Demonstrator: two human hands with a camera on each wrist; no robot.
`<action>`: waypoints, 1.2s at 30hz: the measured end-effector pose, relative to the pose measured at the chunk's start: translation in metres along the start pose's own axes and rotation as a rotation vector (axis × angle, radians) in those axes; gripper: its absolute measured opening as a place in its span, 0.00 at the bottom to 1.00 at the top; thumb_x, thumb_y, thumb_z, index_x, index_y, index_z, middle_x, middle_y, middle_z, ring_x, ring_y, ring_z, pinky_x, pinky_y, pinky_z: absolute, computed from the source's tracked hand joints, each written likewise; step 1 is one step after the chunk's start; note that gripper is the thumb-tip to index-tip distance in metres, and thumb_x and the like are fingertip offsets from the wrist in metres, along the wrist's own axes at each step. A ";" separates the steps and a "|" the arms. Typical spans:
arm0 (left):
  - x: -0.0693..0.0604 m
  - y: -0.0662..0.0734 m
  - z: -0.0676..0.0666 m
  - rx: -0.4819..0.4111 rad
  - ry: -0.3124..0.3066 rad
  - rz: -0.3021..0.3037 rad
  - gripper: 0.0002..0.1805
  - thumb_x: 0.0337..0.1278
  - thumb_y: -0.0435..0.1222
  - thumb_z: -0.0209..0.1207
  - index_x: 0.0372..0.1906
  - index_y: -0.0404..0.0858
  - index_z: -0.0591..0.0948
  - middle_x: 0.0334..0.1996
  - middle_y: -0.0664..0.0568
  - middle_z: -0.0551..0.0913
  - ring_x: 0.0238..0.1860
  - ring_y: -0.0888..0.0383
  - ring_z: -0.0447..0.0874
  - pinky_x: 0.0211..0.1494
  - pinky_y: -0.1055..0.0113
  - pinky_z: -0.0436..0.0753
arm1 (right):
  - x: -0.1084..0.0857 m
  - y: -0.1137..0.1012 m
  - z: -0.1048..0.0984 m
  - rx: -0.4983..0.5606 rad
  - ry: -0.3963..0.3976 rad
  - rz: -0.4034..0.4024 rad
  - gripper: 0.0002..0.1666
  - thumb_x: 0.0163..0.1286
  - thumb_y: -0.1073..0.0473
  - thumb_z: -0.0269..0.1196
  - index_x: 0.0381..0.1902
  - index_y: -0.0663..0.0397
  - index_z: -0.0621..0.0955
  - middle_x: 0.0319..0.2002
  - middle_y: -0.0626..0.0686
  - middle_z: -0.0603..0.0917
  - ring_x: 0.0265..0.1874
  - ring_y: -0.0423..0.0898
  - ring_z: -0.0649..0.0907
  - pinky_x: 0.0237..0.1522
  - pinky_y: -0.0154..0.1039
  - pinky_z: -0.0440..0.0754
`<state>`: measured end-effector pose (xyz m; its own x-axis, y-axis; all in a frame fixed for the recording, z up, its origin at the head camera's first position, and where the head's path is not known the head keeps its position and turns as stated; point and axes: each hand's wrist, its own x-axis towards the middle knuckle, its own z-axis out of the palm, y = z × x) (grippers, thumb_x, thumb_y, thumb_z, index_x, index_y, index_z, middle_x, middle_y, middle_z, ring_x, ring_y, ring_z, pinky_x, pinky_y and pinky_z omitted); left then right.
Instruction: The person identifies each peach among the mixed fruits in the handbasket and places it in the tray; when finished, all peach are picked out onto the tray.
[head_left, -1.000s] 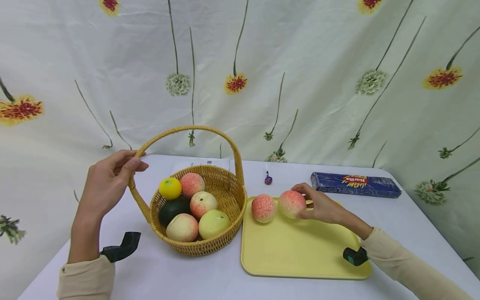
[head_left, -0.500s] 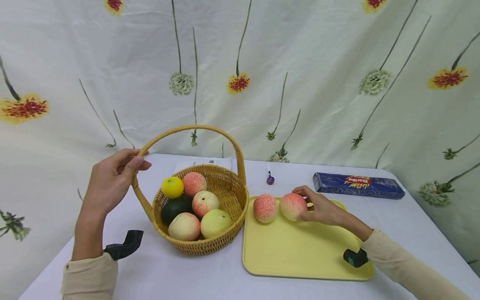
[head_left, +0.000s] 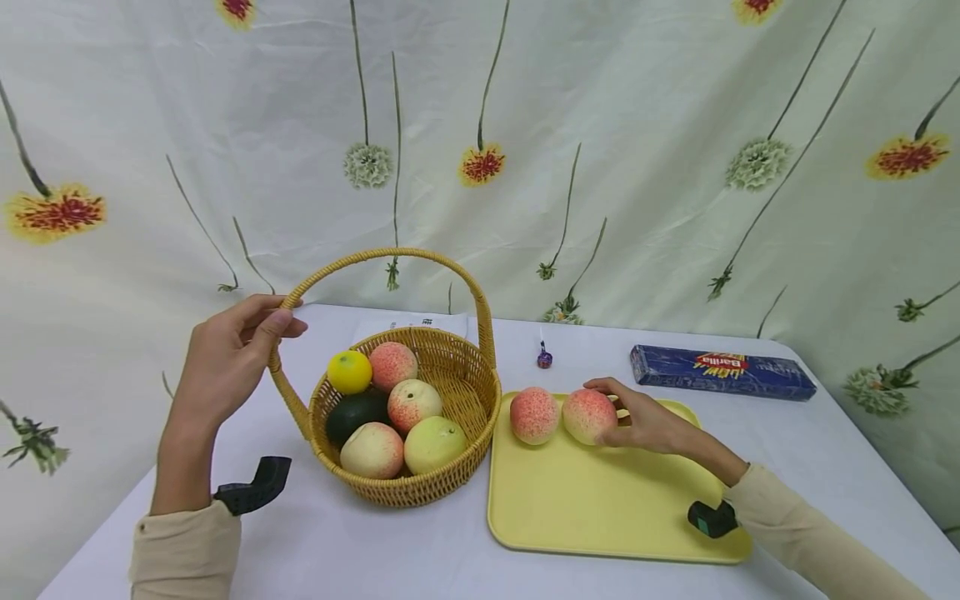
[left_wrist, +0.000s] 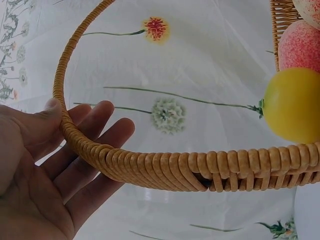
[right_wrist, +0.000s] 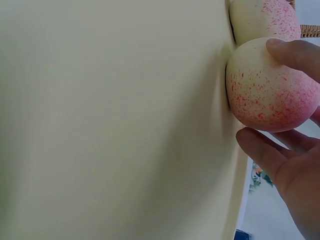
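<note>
Wicker basket (head_left: 405, 490) holds 6 fruits (head_left: 414, 404), tray (head_left: 585, 510) 2 peaches (head_left: 535, 415); left hand (head_left: 225, 358) pinches handle (head_left: 397, 252), right hand (head_left: 648, 425) 1 peach (head_left: 588, 415).

Soft, bright light falls evenly across the white table (head_left: 360, 554) and patterned cloth (head_left: 645, 108), leaving faint shadow by the near right corner of the yellow tray (head_left: 592, 508). From the right wrist, the tray looks paler and blurry, a broad soft-edged shadow running beside the peach (right_wrist: 267, 92). The left wrist view shows the basket handle (left_wrist: 135, 167) crisply.
</note>
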<state>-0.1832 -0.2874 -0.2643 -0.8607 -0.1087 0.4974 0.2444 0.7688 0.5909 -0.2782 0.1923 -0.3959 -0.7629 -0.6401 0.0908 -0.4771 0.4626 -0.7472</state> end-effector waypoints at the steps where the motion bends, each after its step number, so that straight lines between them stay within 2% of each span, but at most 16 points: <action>1: 0.000 0.000 0.000 -0.001 0.001 0.001 0.19 0.70 0.43 0.50 0.56 0.36 0.77 0.39 0.42 0.86 0.40 0.56 0.77 0.35 0.83 0.74 | 0.000 0.000 -0.001 -0.007 -0.003 -0.002 0.43 0.59 0.58 0.69 0.68 0.63 0.62 0.61 0.64 0.70 0.56 0.62 0.75 0.51 0.49 0.80; 6: -0.002 0.001 -0.001 -0.009 0.000 -0.001 0.19 0.71 0.43 0.49 0.56 0.36 0.77 0.39 0.42 0.86 0.41 0.53 0.77 0.35 0.83 0.74 | 0.000 -0.004 -0.004 -0.016 -0.012 -0.015 0.44 0.61 0.57 0.68 0.69 0.64 0.60 0.63 0.67 0.68 0.59 0.66 0.72 0.55 0.57 0.76; 12: 0.000 0.001 -0.001 -0.002 -0.001 0.001 0.19 0.71 0.43 0.49 0.56 0.35 0.77 0.39 0.42 0.86 0.40 0.51 0.76 0.34 0.82 0.74 | 0.004 -0.009 -0.011 -0.019 0.014 -0.028 0.40 0.65 0.55 0.65 0.70 0.59 0.61 0.67 0.70 0.64 0.62 0.69 0.69 0.60 0.64 0.67; 17: 0.000 0.001 -0.001 -0.004 -0.006 -0.002 0.20 0.71 0.44 0.49 0.56 0.35 0.77 0.39 0.41 0.86 0.41 0.51 0.77 0.35 0.83 0.73 | 0.010 -0.018 -0.016 -0.050 0.048 -0.050 0.39 0.65 0.55 0.65 0.70 0.57 0.62 0.68 0.64 0.64 0.64 0.69 0.67 0.61 0.64 0.66; 26: 0.000 -0.001 -0.001 -0.005 -0.009 0.002 0.19 0.71 0.43 0.49 0.57 0.35 0.77 0.39 0.41 0.85 0.42 0.50 0.77 0.35 0.83 0.73 | 0.023 -0.044 -0.020 -0.111 0.087 -0.116 0.36 0.65 0.56 0.65 0.68 0.53 0.65 0.68 0.59 0.66 0.66 0.64 0.67 0.64 0.61 0.64; 36: 0.001 -0.001 0.000 0.008 -0.004 -0.001 0.19 0.71 0.43 0.49 0.56 0.36 0.77 0.39 0.42 0.86 0.41 0.52 0.78 0.35 0.84 0.73 | 0.043 -0.073 -0.011 -0.129 0.027 -0.181 0.36 0.63 0.56 0.67 0.67 0.51 0.67 0.66 0.56 0.70 0.64 0.59 0.71 0.63 0.61 0.65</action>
<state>-0.1842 -0.2888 -0.2646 -0.8628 -0.1071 0.4940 0.2396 0.7740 0.5862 -0.2809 0.1381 -0.3306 -0.6704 -0.7038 0.2350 -0.6579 0.4175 -0.6268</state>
